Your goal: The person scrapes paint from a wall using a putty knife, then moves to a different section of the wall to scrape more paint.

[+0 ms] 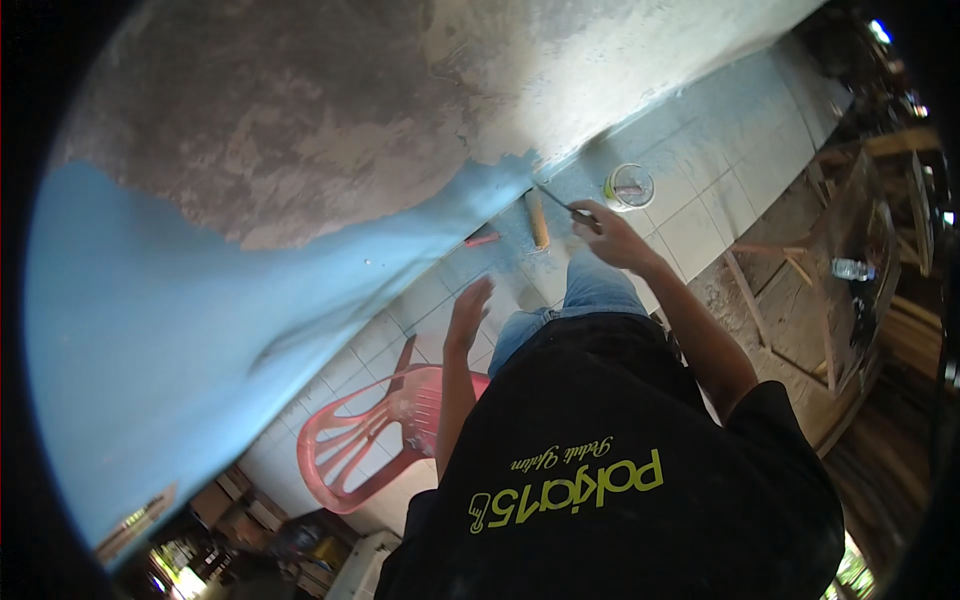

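Note:
My right hand [610,240] is closed around the handle of a thin, dark scraper [568,207]. The scraper's tip reaches the wall's foot, where blue paint meets a bare grey patch. Held nearer the wall [200,260], my left hand [468,312] has its fingers stretched out and nothing in them. Much of the wall above the blue paint is rough, grey and stripped. A white tub [629,187] with something inside stands on the tiles just beyond my right hand. Between the hands and the wall lie a tan, long piece [537,220] and a small red object [482,240].
A red plastic chair [400,425] stands close to my left forearm. White floor tiles [690,235], dusted blue, run along the wall. To the right are a wooden frame [765,320] and a board with a plastic bottle [853,269]. Boxes [225,500] lie at lower left.

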Action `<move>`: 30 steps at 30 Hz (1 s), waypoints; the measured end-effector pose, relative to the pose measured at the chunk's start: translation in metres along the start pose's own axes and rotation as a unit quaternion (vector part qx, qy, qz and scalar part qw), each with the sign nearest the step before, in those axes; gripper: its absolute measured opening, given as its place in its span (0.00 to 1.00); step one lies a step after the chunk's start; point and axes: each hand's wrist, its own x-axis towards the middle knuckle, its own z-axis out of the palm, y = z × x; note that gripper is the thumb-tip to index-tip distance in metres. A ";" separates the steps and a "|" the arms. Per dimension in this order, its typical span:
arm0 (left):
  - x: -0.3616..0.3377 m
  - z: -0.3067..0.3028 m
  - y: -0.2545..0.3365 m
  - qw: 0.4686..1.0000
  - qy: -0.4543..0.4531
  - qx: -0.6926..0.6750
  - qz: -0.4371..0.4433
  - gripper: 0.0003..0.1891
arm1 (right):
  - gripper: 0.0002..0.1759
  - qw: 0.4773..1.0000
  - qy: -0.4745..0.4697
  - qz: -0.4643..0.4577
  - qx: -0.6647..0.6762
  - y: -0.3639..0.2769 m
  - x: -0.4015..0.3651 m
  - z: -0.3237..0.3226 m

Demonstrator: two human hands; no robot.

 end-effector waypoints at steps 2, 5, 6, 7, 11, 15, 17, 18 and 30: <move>0.019 0.037 0.038 0.997 -0.064 -0.035 0.020 0.26 | 0.22 0.993 -0.044 -0.075 -0.077 -0.021 0.018 0.020; 0.031 0.087 0.080 0.962 -0.094 -0.252 0.052 0.24 | 0.28 0.977 -0.100 -0.101 -0.158 -0.042 0.026 0.045; 0.028 0.096 0.089 0.959 -0.081 -0.265 0.060 0.24 | 0.28 0.973 -0.117 -0.109 -0.165 -0.040 0.026 0.043; 0.028 0.105 0.098 0.948 -0.040 -0.307 0.077 0.22 | 0.29 0.959 -0.135 -0.148 -0.199 -0.035 0.029 0.040; 0.028 0.132 0.111 0.843 -0.060 -0.513 0.149 0.18 | 0.35 0.926 -0.219 -0.144 -0.272 -0.060 0.042 0.018; 0.038 0.150 0.115 0.793 0.039 -0.580 0.183 0.15 | 0.37 0.915 -0.235 -0.197 -0.262 -0.045 0.055 0.007; 0.051 0.149 0.098 0.796 0.123 -0.551 0.218 0.11 | 0.37 0.913 -0.270 -0.177 -0.251 -0.058 0.059 -0.015; 0.055 0.147 0.093 0.790 0.130 -0.557 0.221 0.11 | 0.37 0.914 -0.293 -0.152 -0.237 -0.069 0.061 -0.030; 0.095 0.082 0.142 0.706 0.270 -0.624 0.199 0.23 | 0.18 0.574 0.379 -0.478 -0.546 -0.348 0.129 -0.244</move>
